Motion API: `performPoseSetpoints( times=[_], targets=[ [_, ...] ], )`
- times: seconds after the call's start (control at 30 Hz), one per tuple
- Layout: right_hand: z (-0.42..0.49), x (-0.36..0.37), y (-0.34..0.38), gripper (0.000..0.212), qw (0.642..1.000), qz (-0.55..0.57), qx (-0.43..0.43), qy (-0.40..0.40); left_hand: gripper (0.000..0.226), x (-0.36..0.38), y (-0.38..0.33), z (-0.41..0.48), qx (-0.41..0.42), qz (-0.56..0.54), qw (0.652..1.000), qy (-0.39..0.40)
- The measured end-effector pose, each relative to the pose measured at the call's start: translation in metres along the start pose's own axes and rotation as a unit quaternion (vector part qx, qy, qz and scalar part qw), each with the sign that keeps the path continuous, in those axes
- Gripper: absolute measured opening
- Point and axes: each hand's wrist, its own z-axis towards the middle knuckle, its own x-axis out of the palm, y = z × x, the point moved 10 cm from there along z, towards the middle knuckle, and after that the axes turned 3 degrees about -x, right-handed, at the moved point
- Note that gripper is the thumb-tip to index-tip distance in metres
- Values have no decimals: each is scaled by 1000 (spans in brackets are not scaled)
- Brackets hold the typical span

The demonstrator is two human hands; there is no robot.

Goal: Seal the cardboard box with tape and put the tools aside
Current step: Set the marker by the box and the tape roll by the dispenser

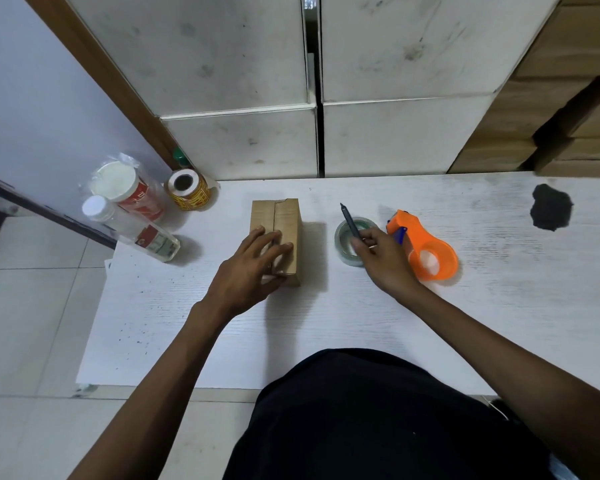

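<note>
A small brown cardboard box [281,216] stands on the white table [326,323], its top flaps closed along a middle seam. My left hand [253,268] rests flat on the near end of the box, fingers spread. My right hand [381,258] grips a dark pen [349,221] that points away from me. Under that hand lies a clear tape roll [342,242]. Just to the right sits an orange tape dispenser [425,249], touching nothing but the table.
Two clear bottles [132,216] and a yellow-red label roll [189,190] lie at the table's left back corner. A black lump [549,211] rests far right. White cabinets [312,133] and stacked cartons [568,116] stand behind the table.
</note>
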Motion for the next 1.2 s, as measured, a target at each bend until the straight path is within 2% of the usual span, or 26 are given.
performPoseSetpoints(
  times=[0.1,0.2,0.47,0.6,0.73,0.83,0.97,1.1,1.17,1.2],
  targets=[
    [4,27,-6,24,997,-24,41,56,63,-3,3,-2,-9,5,1000,6],
    [7,46,-8,32,994,-68,45,71,63,-4,3,-2,-12,3,1000,5],
    [14,79,6,18,961,-263,-11,84,63,1,1,-1,-22,6,1000,2],
    [18,86,9,10,928,-362,0,94,63,1,0,-1,-22,5,1000,0],
    [25,102,8,14,885,-448,-3,122,64,2,0,-1,-23,5,1000,-1],
    [28,107,4,12,879,-459,-7,129,64,4,2,-2,-21,10,1000,-2],
    [33,102,-1,22,881,-458,-3,118,65,8,4,-2,-25,12,1000,0],
    [30,100,1,15,881,-455,-3,130,66,10,-1,2,-25,13,1000,1],
    [28,90,7,10,891,-441,-34,102,66,11,-4,4,-24,8,1000,1],
    [26,81,14,15,895,-436,-57,76,66,11,-4,6,-24,7,1000,2]
  ],
)
